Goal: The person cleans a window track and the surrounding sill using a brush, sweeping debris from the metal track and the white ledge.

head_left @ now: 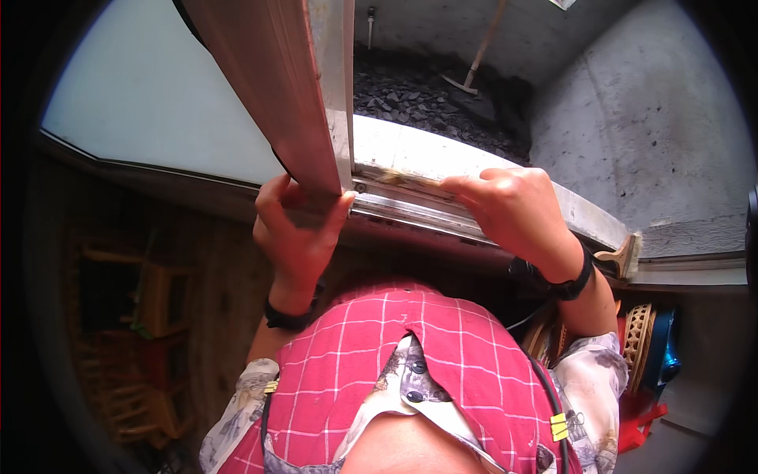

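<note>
A white window sill (410, 150) fronts grey concrete walls and dark rubble. The left hand (296, 229) grips the bottom of the reddish sash frame (276, 87). The right hand (513, 209) pinches a small brush (399, 179) lying along the metal track (410, 212). Another brush (624, 257) rests on the sill further right.
</note>
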### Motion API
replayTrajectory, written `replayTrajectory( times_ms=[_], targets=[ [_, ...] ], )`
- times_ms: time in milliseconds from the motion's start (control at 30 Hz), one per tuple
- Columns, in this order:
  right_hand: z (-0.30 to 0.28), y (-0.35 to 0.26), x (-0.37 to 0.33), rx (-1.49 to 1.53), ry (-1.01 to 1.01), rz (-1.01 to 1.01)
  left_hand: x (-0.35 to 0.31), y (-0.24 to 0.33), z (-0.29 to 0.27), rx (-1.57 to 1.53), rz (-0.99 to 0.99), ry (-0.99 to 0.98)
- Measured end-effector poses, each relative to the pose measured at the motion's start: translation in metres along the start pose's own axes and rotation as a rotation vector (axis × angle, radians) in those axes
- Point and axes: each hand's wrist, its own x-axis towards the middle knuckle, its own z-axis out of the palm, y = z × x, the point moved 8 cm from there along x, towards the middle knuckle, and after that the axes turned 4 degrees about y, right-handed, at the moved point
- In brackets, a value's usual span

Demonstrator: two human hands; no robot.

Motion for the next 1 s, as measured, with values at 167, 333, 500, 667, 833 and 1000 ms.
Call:
replayTrajectory(
  times_ms=[167,333,500,667,833,1000],
  targets=[
    [0.016,-0.02,0.02,0.061,0.032,0.019,0.005,-0.003,-0.001,-0.019,0.016,-0.009],
    [0.049,0.001,0.016,0.141,-0.085,0.065,0.004,-0.004,-0.001,-0.038,-0.035,0.01],
    [0.005,0.037,-0.037,-0.077,-0.301,0.065,0.005,-0.001,-0.004,0.029,0.025,0.066],
    [-0.025,0.1,-0.092,-0.128,-0.429,0.283,0.004,0.003,-0.006,0.026,0.052,0.074],
    [-0.065,0.091,-0.074,-0.088,-0.417,0.4,0.006,0.005,-0.006,0.036,0.044,0.054],
    [-0.085,0.067,-0.024,0.133,-0.104,0.219,0.005,0.006,-0.016,0.054,0.023,0.059]
  ],
)
